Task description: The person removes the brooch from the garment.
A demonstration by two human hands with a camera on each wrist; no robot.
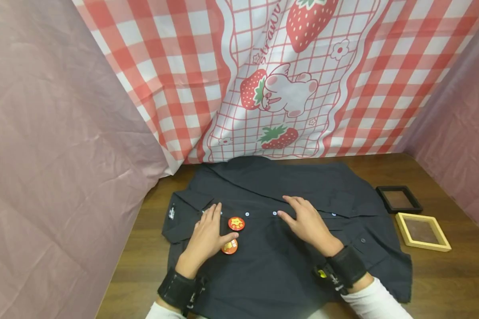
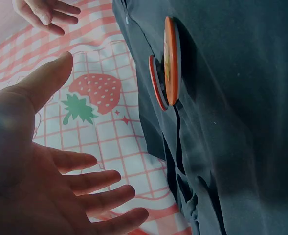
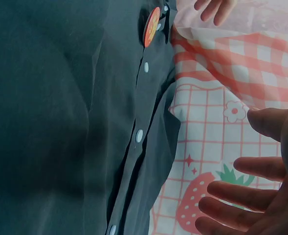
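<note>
A dark button-up shirt [image 1: 263, 270] lies spread on the wooden table, its collar to the left and a row of pale buttons [image 1: 247, 214] running across it. Two round red-orange badges with yellow pictures are on the shirt front: one badge [image 1: 236, 223] near the buttons, the other badge [image 1: 229, 248] just below, partly covered by the left thumb. My left hand [image 1: 207, 235] is over the shirt beside the badges, fingers extended and holding nothing; the left wrist view shows a gap between hand and cloth. Farther right, my right hand [image 1: 310, 223] hovers over the shirt with fingers spread, also holding nothing.
To the right of the shirt lie a black square frame [image 1: 406, 209] and a pale yellow frame [image 1: 428, 246]. A red-and-white checked strawberry cloth [image 1: 175, 71] hangs behind the table [image 1: 463, 270]. Pinkish curtains [image 1: 64, 155] hang at both sides.
</note>
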